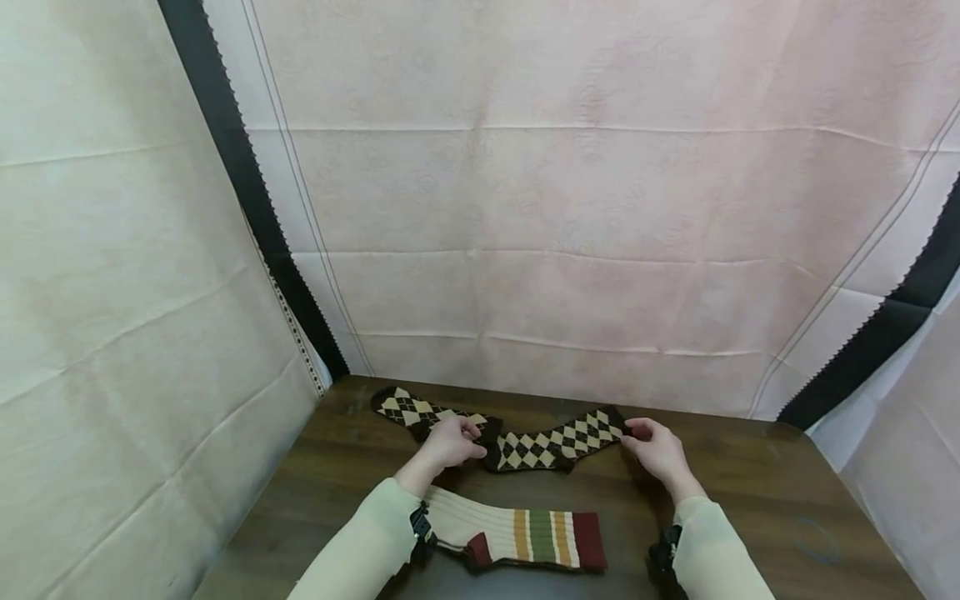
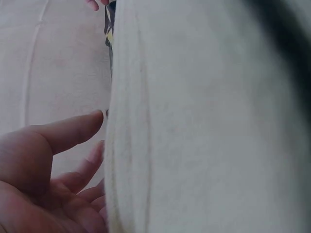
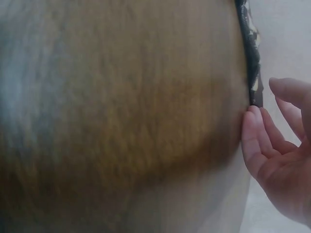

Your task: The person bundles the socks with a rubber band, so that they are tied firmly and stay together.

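Two dark argyle socks with tan diamonds lie toward the back of the table. My left hand [image 1: 448,443] is over the left argyle sock [image 1: 405,406], covering part of it. In the left wrist view its thumb [image 2: 73,131] stands apart from the loosely bent fingers; the tips are partly hidden. At the dark right end of the other argyle sock [image 1: 525,452], the fingertips of my right hand [image 1: 660,450] touch it. The right wrist view shows the right thumb [image 3: 286,90] raised away from those fingers. Nearer me lies a cream ribbed sock [image 1: 495,521] with coloured stripes.
The brown wooden table [image 1: 750,500] ends at a pale hanging cloth [image 1: 562,292] behind. Another pale cloth [image 1: 150,333] rises on the left, and one [image 1: 915,442] on the right. The cream sock fills much of the left wrist view.
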Action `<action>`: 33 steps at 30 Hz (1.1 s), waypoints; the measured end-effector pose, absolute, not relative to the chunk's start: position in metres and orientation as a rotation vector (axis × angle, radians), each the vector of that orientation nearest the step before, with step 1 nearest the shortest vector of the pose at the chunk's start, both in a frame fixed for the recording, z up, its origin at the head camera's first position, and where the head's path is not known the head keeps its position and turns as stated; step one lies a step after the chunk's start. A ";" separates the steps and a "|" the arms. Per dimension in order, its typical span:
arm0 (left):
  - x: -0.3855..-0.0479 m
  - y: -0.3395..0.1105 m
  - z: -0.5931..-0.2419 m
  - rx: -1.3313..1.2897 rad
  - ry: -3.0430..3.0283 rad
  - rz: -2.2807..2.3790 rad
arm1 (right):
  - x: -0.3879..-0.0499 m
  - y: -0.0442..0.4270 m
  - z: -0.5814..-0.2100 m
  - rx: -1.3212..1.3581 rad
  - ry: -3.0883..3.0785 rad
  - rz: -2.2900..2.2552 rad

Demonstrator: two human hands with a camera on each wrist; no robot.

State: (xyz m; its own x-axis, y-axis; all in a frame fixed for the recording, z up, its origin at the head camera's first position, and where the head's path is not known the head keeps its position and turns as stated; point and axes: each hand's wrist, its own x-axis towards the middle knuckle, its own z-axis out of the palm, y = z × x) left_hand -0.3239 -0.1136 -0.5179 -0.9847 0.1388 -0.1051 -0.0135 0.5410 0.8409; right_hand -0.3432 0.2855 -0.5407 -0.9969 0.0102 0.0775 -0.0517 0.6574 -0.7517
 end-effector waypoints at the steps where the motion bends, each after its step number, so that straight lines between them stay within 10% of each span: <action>1: -0.324 -0.113 -0.519 0.103 2.619 1.433 | -0.344 0.286 -0.542 0.023 -2.788 1.271; 33: -0.327 -0.096 -0.530 0.068 2.598 1.484 | -0.350 0.288 -0.551 -0.083 -2.837 1.158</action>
